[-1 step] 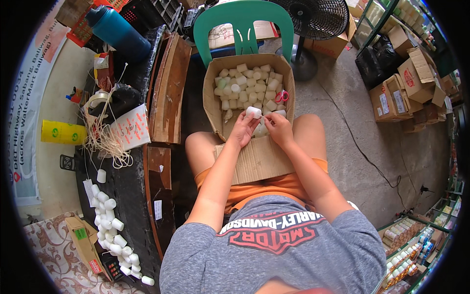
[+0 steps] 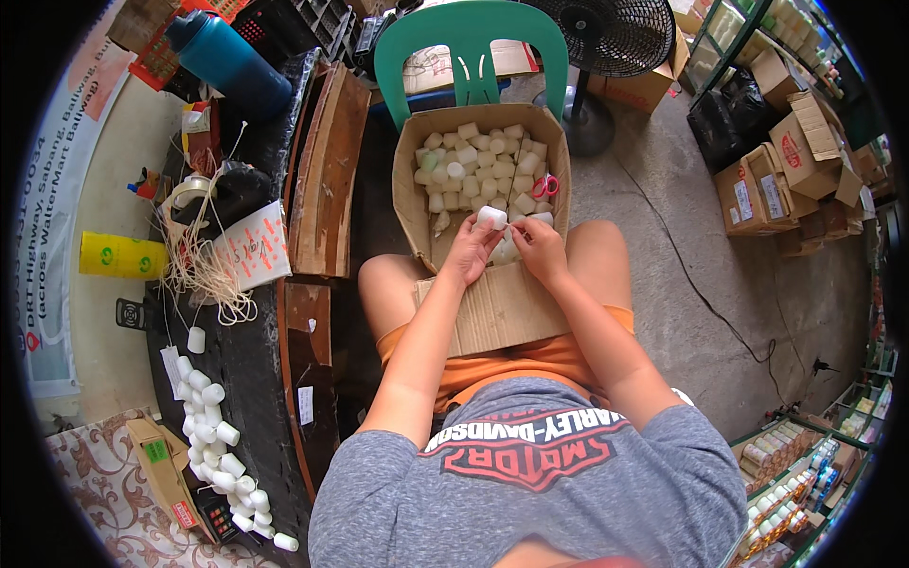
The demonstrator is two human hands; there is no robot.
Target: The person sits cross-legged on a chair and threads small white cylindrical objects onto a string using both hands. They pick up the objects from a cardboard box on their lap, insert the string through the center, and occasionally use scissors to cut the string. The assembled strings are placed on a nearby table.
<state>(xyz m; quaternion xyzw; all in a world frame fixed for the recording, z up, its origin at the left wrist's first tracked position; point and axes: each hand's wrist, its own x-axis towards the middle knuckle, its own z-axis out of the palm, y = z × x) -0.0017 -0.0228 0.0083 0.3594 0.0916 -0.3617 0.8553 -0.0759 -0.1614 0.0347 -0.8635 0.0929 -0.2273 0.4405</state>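
I sit with an open cardboard box (image 2: 409, 204) resting on my knees, filled with several small white cylindrical candles (image 2: 473, 161). Both hands meet over the box's near edge. My left hand (image 2: 471, 254) pinches one white candle (image 2: 491, 218) from the left. My right hand (image 2: 542, 248) grips the same candle from the right and below, with a bit of clear wrapping under the fingers. Red-handled scissors (image 2: 544, 186) lie inside the box at its right wall.
A green plastic chair (image 2: 471, 43) stands behind the box, with a black fan (image 2: 611, 38) to its right. To my left, a dark table (image 2: 256, 379) carries loose white candles (image 2: 218, 445), a tangle of string (image 2: 204, 270) and a blue bottle (image 2: 227, 62). Stacked cartons (image 2: 757, 189) line the right.
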